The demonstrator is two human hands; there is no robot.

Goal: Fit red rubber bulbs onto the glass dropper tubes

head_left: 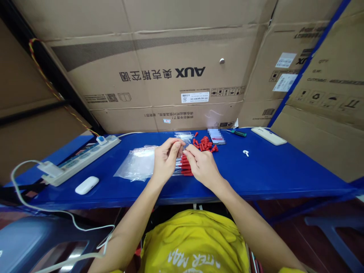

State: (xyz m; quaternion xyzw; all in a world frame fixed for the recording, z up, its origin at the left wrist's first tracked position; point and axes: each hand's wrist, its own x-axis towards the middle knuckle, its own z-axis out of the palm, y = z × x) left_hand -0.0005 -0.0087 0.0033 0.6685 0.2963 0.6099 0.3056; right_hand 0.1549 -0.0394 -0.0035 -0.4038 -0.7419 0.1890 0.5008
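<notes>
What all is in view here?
Table: one, blue, centre
Cardboard: several, brown, back, sides
Power strip: one, white, left
Cables: several, mostly white, left
Earbud case: one, white, front left
Plastic bags: uncounted, clear, centre left
Rods: many, silver, back centre
Red-handled rods: several, red-silver, centre
Loose handles: many, red, back centre
Phone: one, pale screen, back
Screwdriver: one, green-black, back right
Flat object: one, white, back right
Earbud: one, white, right
Stools: two, grey, below
Shirt: one, yellow, front
Left hand, right hand: two, bare, centre

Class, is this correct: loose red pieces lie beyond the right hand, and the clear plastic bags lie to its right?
Not quite: the head view shows the clear plastic bags left of the left hand. The loose red pieces do lie beyond the right hand.
</notes>
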